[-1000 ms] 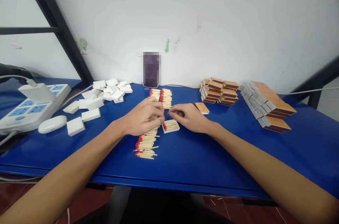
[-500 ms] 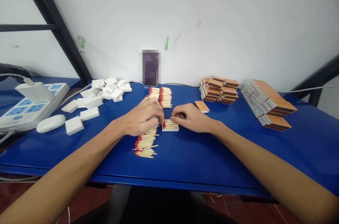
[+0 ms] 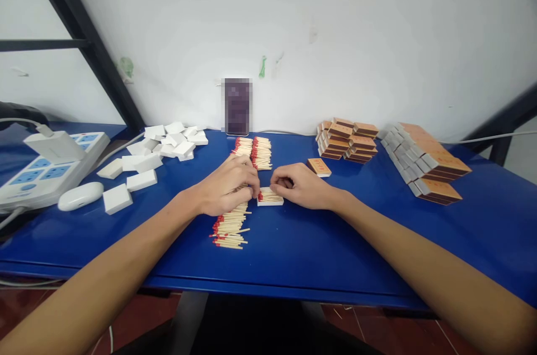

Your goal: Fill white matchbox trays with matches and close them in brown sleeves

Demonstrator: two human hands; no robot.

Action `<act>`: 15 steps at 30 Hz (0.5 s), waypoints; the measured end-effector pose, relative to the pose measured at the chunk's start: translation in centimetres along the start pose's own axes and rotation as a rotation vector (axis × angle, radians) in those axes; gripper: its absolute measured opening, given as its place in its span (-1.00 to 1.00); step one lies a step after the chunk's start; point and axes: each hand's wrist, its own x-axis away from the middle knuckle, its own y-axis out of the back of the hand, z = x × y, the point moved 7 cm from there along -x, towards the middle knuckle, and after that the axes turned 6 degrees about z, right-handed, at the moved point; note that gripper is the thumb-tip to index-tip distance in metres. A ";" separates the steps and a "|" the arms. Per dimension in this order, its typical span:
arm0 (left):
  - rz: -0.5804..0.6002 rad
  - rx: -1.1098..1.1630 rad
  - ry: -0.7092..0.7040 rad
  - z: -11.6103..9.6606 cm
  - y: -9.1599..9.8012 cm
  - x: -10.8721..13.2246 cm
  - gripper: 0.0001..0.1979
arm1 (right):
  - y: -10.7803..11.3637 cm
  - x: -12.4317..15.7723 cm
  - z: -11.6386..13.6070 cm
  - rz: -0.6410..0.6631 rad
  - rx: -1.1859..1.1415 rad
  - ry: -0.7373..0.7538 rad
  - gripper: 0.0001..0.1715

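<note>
A white matchbox tray (image 3: pixel 271 203) lies on the blue table, filled with red-headed matches (image 3: pixel 271 195). My left hand (image 3: pixel 230 184) is closed at the tray's left end, its fingers curled down and partly over a long row of loose matches (image 3: pixel 230 226). At the tray's right end, my right hand (image 3: pixel 306 187) is closed too, thumb and forefinger together at the back corner by the match ends. What the fingertips pinch, if anything, is too small to make out. Behind the left hand lies another bundle of matches (image 3: pixel 262 154).
White empty trays (image 3: pixel 142 162) are scattered at left, near a white earbud case (image 3: pixel 80 197) and a power strip (image 3: pixel 50 176). One matchbox (image 3: pixel 319 167) lies behind my right hand. Stacked matchboxes (image 3: pixel 348 142) and piled sleeves (image 3: pixel 436 159) stand right. A phone (image 3: pixel 238 106) leans on the wall.
Hands, tray and matches keep nearly the same places. The view has shifted very slightly.
</note>
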 end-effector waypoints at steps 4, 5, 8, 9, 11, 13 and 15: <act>-0.025 -0.025 -0.009 0.1 0.2 0.0 -0.73 | 0.0 0.0 0.0 -0.008 0.008 0.009 -0.85; -0.029 -0.027 -0.013 0.1 0.2 0.1 -0.73 | 0.0 0.0 0.0 -0.008 0.008 0.008 -0.85; -0.037 -0.019 -0.017 0.1 0.3 0.1 -0.72 | -0.1 0.0 0.0 -0.009 0.002 0.002 -0.86; -0.037 -0.011 -0.019 0.0 0.4 0.1 -0.72 | -0.1 0.0 0.0 -0.011 0.002 0.002 -0.86; -0.025 0.008 -0.020 0.0 0.3 0.1 -0.71 | -0.1 0.0 -0.1 -0.011 0.000 0.000 -0.85; -0.003 0.020 -0.019 0.0 0.0 0.0 -0.72 | -0.1 -0.1 -0.2 -0.006 -0.021 -0.011 -0.82; 0.007 0.019 -0.016 0.0 -0.1 0.0 -0.73 | 0.0 -0.1 -0.4 -0.011 -0.057 -0.040 -0.76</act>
